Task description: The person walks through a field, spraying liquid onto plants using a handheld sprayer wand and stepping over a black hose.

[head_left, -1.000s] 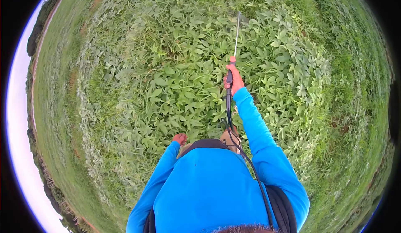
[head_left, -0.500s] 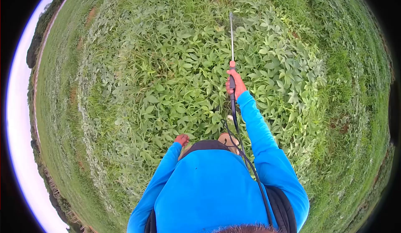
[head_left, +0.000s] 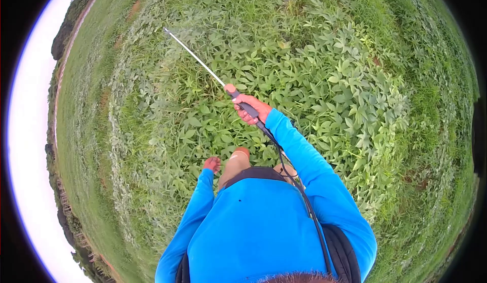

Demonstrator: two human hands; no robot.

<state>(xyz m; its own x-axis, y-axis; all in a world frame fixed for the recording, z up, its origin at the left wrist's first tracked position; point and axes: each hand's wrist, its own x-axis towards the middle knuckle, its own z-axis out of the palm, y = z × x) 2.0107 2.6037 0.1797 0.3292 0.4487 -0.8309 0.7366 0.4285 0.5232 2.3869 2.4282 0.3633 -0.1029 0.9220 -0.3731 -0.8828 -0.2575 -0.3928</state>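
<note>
My right hand (head_left: 252,109) is wrapped round the dark handle of a spray wand (head_left: 198,59), which has a thin metal tube pointing up and to the left over the leaves. A faint mist shows near its tip. From the handle a black hose (head_left: 310,209) runs back along my right arm. My left hand (head_left: 212,164) hangs low beside my left thigh, its fingers curled; whether anything is inside them is too small to tell.
Dense leafy green plants (head_left: 299,80) surround my legs, with grass among them. My left knee (head_left: 240,156) shows in front of my waist. Small bare soil patches lie to the right, and trees line the far left edge.
The wand has swung from pointing straight ahead to pointing up-left, and my right hand has moved left with it. My left knee has come into view. My left hand has shifted slightly left.
</note>
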